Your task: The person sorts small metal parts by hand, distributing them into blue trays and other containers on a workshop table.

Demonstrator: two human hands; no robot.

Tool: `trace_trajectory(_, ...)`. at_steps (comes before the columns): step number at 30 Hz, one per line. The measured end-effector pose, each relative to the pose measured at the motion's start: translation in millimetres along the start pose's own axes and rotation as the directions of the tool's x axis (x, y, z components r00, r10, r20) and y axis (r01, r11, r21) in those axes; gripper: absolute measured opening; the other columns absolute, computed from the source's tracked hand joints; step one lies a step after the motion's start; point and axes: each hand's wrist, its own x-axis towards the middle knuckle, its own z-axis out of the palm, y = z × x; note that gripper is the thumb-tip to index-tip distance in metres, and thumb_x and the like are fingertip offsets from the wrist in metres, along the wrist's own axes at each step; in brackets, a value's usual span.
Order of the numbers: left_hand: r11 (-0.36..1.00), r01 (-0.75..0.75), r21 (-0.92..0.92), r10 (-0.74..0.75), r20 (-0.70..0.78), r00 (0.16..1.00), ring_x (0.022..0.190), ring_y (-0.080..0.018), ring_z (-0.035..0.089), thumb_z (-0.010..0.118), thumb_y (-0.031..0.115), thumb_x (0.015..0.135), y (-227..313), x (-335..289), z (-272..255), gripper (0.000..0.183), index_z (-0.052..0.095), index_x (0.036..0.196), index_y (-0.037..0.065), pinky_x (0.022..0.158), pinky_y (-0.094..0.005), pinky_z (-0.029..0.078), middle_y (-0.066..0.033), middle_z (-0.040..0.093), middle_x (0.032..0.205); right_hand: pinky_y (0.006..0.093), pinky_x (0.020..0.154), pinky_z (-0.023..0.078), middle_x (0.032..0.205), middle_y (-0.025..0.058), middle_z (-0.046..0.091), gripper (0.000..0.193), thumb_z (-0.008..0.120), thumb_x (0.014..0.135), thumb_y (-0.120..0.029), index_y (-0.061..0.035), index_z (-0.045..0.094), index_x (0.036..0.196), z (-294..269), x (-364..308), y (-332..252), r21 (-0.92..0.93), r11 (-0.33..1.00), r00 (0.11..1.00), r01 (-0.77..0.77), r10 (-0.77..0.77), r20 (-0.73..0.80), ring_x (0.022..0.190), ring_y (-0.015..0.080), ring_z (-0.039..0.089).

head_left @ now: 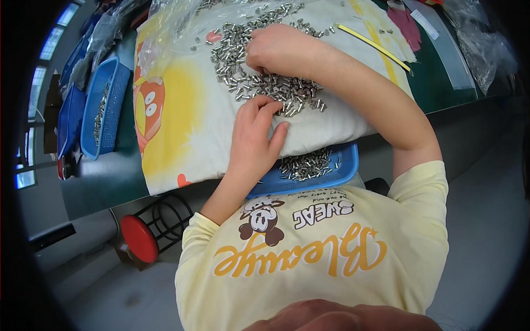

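Observation:
A spread pile of small silvery metal fittings [237, 44], short and cylindrical, lies on a white and yellow printed cloth [193, 127]. My right hand [281, 51] reaches across the pile, back of the hand up. Its fingers curl down among the pieces, and the hand hides whatever they hold. At the near edge of the pile rests my left hand [255, 132], thumb apart from the bent fingers, fingertips touching the loose pieces. Below the table's front edge, against my body, a blue plastic basket [349, 165] holds more of the same fittings.
Another blue basket [114, 129] with metal pieces stands on the green table [105, 185] at left. A yellow strip [375, 47] lies on the cloth at right. Clear plastic bags [165, 27] cover the far left, and a red stool [139, 238] stands below.

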Motion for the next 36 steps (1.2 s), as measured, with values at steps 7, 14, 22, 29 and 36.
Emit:
trace_trajectory(7, 1.0, 0.013, -0.023, -0.013, -0.007, 1.0, 0.105, -0.0357, 0.055, 0.072, 0.006, 0.08, -0.7, 0.8, 0.3, 0.035, 0.06, 0.112, 0.001, 0.091, -0.0432, 0.046, -0.016, 0.057, 0.114, 0.0405, 0.077, 0.054, 0.086, 0.003, 0.066, 0.006, 0.07, 0.075, -0.014, -0.0092, 0.069, 0.078, 10.3, -15.5, 13.9, 0.05, 0.993, 0.994, -0.111, 0.11, 0.009, 0.092, 0.0263, 0.063)
trace_trajectory(14, 1.0, -0.026, -0.01, 0.025, -0.015, 1.0, 0.106, -0.0355, 0.055, 0.072, 0.007, 0.08, -2.0, 0.8, -0.2, 0.034, 0.061, 0.112, 0.001, 0.091, -0.0431, 0.046, -0.0155, 0.057, 0.114, 0.0418, 0.076, 0.054, 0.089, 0.0052, 0.066, 0.006, 0.068, 0.077, -0.013, -0.0088, 0.069, 0.081, 6.0, -15.8, 19.1, 0.181, 0.983, 1.0, -0.022, 0.021, 0.01, 0.091, 0.0284, 0.064)
trace_trajectory(22, 1.0, 0.017, -0.02, -0.017, -0.013, 1.0, 0.111, -0.0346, 0.055, 0.074, 0.005, 0.08, -2.2, -0.7, 0.6, 0.036, 0.063, 0.114, 0.003, 0.096, -0.0407, 0.046, -0.0148, 0.058, 0.117, 0.042, 0.074, 0.051, 0.087, 0.0098, 0.063, 0.009, 0.066, 0.08, -0.012, -0.0053, 0.062, 0.085, 7.5, -20.2, 6.5, 0.431, 0.893, 0.949, -0.128, 0.237, -0.21, 0.084, 0.0305, 0.063)
trace_trajectory(29, 0.998, 0.01, -0.062, -0.013, -0.053, 0.998, 0.106, -0.0308, 0.059, 0.07, 0.002, 0.083, -6.8, -2.6, 1.5, 0.031, 0.062, 0.113, 0.002, 0.09, -0.0379, 0.05, -0.0138, 0.057, 0.118, 0.0419, 0.071, 0.052, 0.081, 0.0113, 0.062, 0.006, 0.066, 0.079, -0.006, -0.0052, 0.065, 0.084, 10.6, -18.0, -22.1, 0.419, 0.902, 0.976, 0.102, -0.008, -0.22, 0.079, 0.0319, 0.065)
trace_trajectory(36, 0.985, 0.173, 0.01, -0.17, -0.113, 0.979, 0.086, -0.0248, 0.064, 0.065, -0.001, 0.087, -21.3, 6.9, -27.7, 0.018, 0.064, 0.105, 0.002, 0.078, -0.0349, 0.054, -0.0124, 0.058, 0.11, 0.0427, 0.076, 0.053, 0.086, 0.0124, 0.064, 0.008, 0.071, 0.075, -0.008, -0.0038, 0.069, 0.082, 9.6, -18.2, -12.1, 0.36, 0.932, 0.993, -0.046, 0.082, -0.085, 0.084, 0.0327, 0.066)
